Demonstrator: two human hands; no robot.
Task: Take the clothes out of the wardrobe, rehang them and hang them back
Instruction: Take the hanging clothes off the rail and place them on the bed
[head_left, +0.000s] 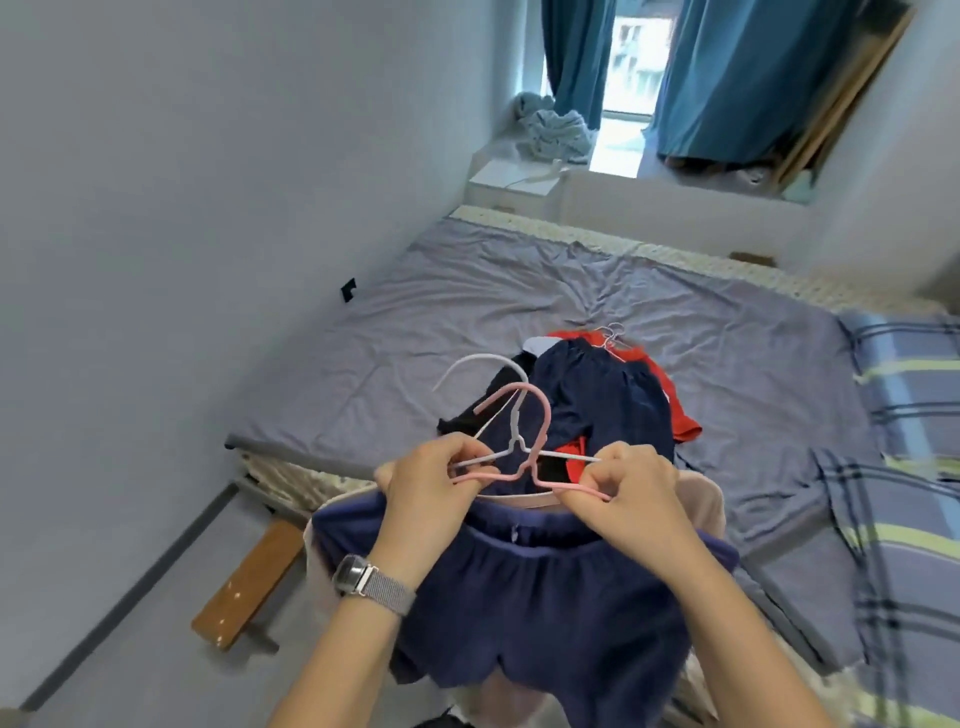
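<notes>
Both my hands hold two hangers together above the foot of the bed. My left hand (428, 480) grips the left arms of a pink hanger (540, 415) and a white hanger (485, 364). My right hand (631, 488) pinches their right arms. Navy shorts (524, 597) hang from the hangers below my hands, with a pale beige garment (701, 499) behind them. A pile of clothes lies on the bed: a dark navy garment (597, 400), a red one (680, 415) and a black one (467, 423), with a wire hanger (610, 338) on top.
The bed (467, 312) with a grey sheet fills the middle. A plaid blanket (909, 467) lies at the right. A wooden bench (244, 582) stands on the floor at the left by the wall. Blue curtains (727, 78) and a window ledge are at the far end.
</notes>
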